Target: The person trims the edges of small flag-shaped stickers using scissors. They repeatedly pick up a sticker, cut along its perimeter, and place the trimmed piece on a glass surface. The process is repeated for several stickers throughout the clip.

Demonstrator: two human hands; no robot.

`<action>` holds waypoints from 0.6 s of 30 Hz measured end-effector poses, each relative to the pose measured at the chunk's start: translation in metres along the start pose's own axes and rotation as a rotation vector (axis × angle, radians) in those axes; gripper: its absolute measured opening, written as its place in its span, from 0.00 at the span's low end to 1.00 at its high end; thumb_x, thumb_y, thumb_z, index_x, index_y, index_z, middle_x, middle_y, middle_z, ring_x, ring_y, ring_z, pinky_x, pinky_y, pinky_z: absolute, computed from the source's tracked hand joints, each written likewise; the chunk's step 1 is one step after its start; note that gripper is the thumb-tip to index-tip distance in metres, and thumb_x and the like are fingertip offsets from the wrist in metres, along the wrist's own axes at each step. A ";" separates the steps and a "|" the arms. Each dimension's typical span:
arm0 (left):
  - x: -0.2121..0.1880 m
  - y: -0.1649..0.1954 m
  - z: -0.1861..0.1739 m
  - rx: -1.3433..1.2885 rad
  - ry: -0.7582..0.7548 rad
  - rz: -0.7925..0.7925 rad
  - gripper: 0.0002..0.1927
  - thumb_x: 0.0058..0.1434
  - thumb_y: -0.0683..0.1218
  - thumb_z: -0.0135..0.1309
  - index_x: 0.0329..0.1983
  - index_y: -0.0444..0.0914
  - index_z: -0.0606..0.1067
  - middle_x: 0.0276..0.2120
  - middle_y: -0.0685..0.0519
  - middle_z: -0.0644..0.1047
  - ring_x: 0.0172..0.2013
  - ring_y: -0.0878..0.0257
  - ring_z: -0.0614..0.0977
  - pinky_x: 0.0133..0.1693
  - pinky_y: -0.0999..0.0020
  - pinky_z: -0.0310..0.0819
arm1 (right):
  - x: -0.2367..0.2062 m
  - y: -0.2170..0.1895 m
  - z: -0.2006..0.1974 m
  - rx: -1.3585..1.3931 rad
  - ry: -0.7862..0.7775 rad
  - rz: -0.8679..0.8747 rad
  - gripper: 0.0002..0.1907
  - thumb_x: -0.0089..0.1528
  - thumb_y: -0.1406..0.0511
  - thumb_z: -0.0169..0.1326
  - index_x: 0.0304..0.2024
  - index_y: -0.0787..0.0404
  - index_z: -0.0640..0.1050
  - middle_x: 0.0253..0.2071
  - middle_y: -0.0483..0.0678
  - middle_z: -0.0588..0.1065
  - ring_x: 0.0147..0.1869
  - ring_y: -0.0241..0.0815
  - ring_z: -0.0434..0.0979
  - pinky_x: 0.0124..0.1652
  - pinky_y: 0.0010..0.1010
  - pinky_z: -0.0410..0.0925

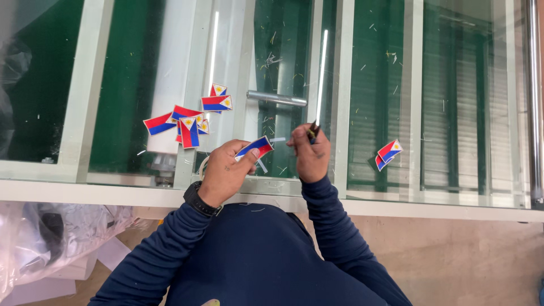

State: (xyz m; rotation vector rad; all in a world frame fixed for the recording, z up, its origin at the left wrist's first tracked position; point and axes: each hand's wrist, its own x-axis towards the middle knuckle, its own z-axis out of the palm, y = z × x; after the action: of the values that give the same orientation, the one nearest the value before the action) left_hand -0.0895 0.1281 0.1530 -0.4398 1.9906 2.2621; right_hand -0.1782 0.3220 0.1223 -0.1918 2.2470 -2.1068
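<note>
Flags lie in two lots on the glass counter (430, 195): a big pile (190, 116) at left, a small pair (388, 154) at right. Left hand (226, 170) pinches one flag (255, 147); right hand (310, 154) grips a dark tool (313, 130). Judging by this, most still wait.

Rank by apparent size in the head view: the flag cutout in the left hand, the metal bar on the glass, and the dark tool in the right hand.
1. Metal bar, the longest.
2. Flag cutout, partly covered by the left hand.
3. Dark tool; only its tip shows above the right hand, so its true size is unclear.
</note>
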 end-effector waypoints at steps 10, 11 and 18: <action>-0.007 -0.010 0.008 -0.136 -0.046 -0.009 0.14 0.68 0.48 0.56 0.46 0.31 0.78 0.29 0.54 0.79 0.28 0.72 0.79 0.33 0.75 0.77 | -0.009 0.008 0.001 0.260 -0.183 -0.164 0.11 0.70 0.64 0.58 0.39 0.67 0.75 0.35 0.49 0.73 0.36 0.36 0.73 0.38 0.32 0.71; -0.007 -0.012 0.007 -0.185 -0.038 -0.012 0.13 0.67 0.47 0.56 0.46 0.31 0.78 0.29 0.54 0.79 0.28 0.72 0.79 0.34 0.74 0.77 | 0.001 0.008 -0.003 0.439 -0.068 -0.089 0.11 0.71 0.64 0.58 0.39 0.65 0.74 0.33 0.49 0.72 0.32 0.35 0.71 0.37 0.32 0.70; -0.009 -0.014 -0.001 -0.473 -0.047 -0.126 0.14 0.67 0.47 0.55 0.49 0.33 0.77 0.30 0.55 0.78 0.29 0.70 0.80 0.35 0.70 0.81 | -0.006 -0.013 -0.031 0.250 -0.413 0.078 0.24 0.70 0.50 0.43 0.54 0.60 0.76 0.29 0.41 0.72 0.28 0.25 0.66 0.30 0.18 0.63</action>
State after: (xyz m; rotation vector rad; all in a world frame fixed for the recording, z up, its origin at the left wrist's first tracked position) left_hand -0.0769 0.1297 0.1422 -0.5239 1.3484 2.6198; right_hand -0.1752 0.3528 0.1368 -0.4680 1.7196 -2.0542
